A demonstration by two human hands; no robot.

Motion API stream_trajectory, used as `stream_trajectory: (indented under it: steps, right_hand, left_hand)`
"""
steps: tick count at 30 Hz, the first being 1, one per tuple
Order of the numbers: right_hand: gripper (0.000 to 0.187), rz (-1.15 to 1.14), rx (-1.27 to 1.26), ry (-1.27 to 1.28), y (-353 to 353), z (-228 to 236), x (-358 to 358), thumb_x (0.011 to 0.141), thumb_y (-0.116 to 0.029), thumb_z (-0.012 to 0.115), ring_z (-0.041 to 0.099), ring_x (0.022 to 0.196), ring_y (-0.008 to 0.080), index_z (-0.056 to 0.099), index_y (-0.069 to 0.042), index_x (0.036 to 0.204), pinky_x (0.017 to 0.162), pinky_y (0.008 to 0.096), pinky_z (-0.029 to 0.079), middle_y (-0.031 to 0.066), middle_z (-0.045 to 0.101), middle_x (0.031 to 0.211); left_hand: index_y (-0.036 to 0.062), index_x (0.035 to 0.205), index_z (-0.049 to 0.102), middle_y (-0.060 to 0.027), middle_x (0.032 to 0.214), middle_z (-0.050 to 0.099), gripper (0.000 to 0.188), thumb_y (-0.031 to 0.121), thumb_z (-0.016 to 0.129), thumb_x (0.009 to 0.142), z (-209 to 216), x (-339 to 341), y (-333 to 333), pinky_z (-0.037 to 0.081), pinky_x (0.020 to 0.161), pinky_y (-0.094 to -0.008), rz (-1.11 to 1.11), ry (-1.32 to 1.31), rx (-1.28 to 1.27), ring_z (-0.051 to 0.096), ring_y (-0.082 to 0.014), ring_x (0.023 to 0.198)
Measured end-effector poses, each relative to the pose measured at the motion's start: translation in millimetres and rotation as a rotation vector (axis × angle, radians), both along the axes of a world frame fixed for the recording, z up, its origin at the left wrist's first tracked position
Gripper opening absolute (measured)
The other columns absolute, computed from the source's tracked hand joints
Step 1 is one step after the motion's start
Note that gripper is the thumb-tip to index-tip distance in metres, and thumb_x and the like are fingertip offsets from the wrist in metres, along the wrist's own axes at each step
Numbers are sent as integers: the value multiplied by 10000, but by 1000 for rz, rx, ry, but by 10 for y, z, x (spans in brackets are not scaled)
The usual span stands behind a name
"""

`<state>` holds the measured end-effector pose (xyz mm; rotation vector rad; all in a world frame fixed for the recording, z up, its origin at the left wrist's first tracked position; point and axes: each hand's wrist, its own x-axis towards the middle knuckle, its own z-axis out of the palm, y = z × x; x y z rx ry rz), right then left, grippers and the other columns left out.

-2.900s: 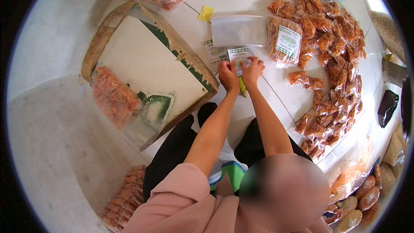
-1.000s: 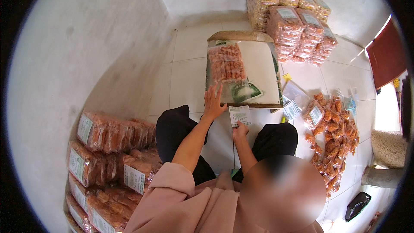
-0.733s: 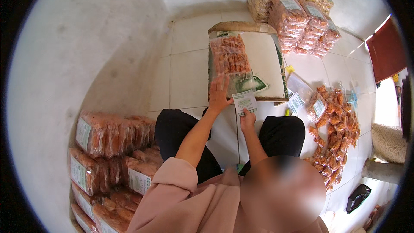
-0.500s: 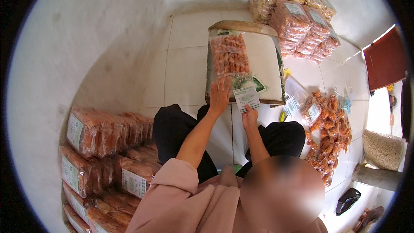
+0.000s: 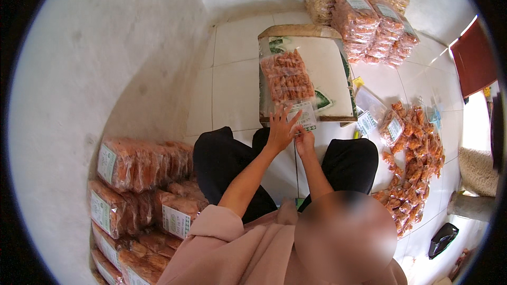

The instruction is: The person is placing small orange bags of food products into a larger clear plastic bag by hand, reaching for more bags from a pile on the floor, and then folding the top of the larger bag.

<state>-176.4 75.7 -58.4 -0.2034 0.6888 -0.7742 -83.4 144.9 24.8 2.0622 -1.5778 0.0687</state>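
A clear plastic bag [image 5: 288, 76] packed with rows of reddish-brown snack pieces lies slightly askew on a low table [image 5: 334, 71]. At its near end is a white label card [image 5: 306, 115] with green print. My right hand [image 5: 304, 141] pinches the lower edge of this card. Beside it, my left hand [image 5: 281, 131] has its fingers spread over the near end of the bag and the card's left edge. Whether the card lies inside the clear plastic or on top of it, I cannot tell.
Filled, labelled bags [image 5: 142, 166] are stacked at my left. More bag stacks [image 5: 364, 26] stand beyond the table. Loose small snack packets [image 5: 414, 163] lie on the floor at right, near spare label cards [image 5: 366, 122]. A black plastic bag [image 5: 443, 240] lies farther right.
The card has moved from the air beside the table to the bag's near end. My left hand has shifted right toward it. The bag has turned slightly and come a little nearer.
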Motion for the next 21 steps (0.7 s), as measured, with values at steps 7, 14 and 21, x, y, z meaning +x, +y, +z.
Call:
stream_trajectory:
  steps: [7, 14, 21]
  right_hand:
    - [276, 37, -30, -9, 66, 208, 278, 853, 11, 502, 577, 940, 207, 479, -27, 1126, 788, 309, 505, 88, 554, 1106]
    - [295, 203, -155, -61, -145, 290, 469, 875, -67, 514, 547, 1000, 198, 463, -47, 1165, 822, 307, 472, 69, 549, 1113]
    - [349, 374, -707, 520, -137, 365, 316, 872, -163, 541, 509, 991, 204, 423, 6, 1154, 823, 349, 420, 105, 521, 1108]
  left_hand:
    - [70, 1348, 323, -161, 1378, 288, 491, 296, 414, 922, -210, 270, 34, 213, 1017, -449, 260, 335, -270, 278, -323, 1259]
    - [92, 1291, 432, -134, 1358, 331, 400, 284, 374, 944, -379, 383, -158, 216, 1021, -411, 257, 510, -332, 297, -291, 1249]
    - [102, 1288, 444, -110, 1358, 331, 400, 297, 345, 953, -433, 344, -228, 193, 1029, -408, 294, 529, -304, 291, -282, 1240]
